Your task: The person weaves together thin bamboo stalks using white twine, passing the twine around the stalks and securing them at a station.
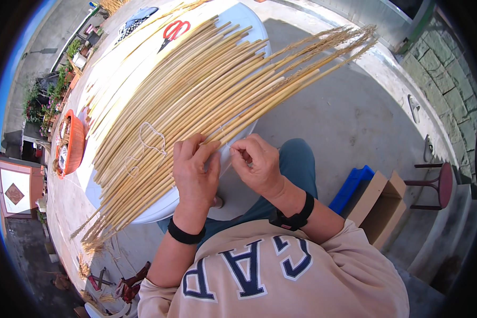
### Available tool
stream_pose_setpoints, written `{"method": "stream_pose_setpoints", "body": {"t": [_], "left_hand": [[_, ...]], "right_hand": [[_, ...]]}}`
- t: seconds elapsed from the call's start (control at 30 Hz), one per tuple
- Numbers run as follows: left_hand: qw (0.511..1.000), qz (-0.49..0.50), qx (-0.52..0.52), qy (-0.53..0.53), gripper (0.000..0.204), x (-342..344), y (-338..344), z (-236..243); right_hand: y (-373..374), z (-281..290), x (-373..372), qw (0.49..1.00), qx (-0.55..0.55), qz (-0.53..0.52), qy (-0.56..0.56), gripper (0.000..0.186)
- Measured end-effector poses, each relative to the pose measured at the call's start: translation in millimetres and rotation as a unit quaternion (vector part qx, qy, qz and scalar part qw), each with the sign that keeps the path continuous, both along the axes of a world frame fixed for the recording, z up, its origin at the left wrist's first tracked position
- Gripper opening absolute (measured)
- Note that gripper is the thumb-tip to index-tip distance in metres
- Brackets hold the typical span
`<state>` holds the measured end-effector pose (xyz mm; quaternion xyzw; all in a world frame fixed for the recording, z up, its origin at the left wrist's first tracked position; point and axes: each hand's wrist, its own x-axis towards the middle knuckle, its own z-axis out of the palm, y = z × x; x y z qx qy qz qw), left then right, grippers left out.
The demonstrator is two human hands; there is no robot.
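Pale yellow stalks (159, 95), several in number and some with feathery tips, lie side by side across a white round table (247, 18). My left hand (196, 172) is closed on the stalks at the near edge, its fingers curled over them. Just right of it, my right hand (257, 167) pinches a thin white string that crosses the stalks, though its very end is hard to make out. A loose loop of white string (152, 137) lies on the stalks left of my hands. Red-handled scissors (176, 31) rest at the far side of the table.
An orange basin (75, 143) with mixed contents is at the left. A blue crate (350, 188), a cardboard box (379, 212) and a maroon stool (444, 185) stand at the right. Slippers (414, 108) lie by the stone wall (445, 85); potted plants (53, 100) line the far left.
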<state>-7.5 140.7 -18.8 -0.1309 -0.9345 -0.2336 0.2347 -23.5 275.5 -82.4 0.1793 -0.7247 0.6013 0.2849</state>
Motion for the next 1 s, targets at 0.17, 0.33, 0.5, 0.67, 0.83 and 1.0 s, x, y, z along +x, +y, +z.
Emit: {"method": "stream_pose_setpoints", "body": {"t": [0.17, 0.33, 0.5, 0.67, 0.83, 1.0], "left_hand": [[1.0, -0.018, 0.01, 0.023, 0.025, -1, 0, -4], [0.999, -0.029, -0.017, 0.008, 0.027, 0, -3, -3], [0.99, -0.043, -0.129, 0.037, 0.032, 4, -2, -1], [0.975, -0.065, -0.209, 0.049, 0.04, 8, -9, 0], [0.971, -0.079, -0.219, 0.043, 0.041, 6, -7, 2], [0.975, -0.069, -0.209, 0.022, 0.042, -3, -7, 1]], "right_hand": [[1, -2, 0, 1.0, 0.002, -0.001, 0.0, 0.016], [3, -1, 1, 1.0, 0.016, -0.001, -0.003, 0.016], [6, -1, 2, 1.0, 0.017, -0.003, -0.003, 0.016], [6, -1, 6, 0.999, 0.001, 0.009, -0.045, 0.013], [4, -8, 4, 0.976, -0.112, 0.037, -0.185, 0.008], [-1, -9, -4, 0.971, -0.13, 0.026, -0.198, 0.007]]}}
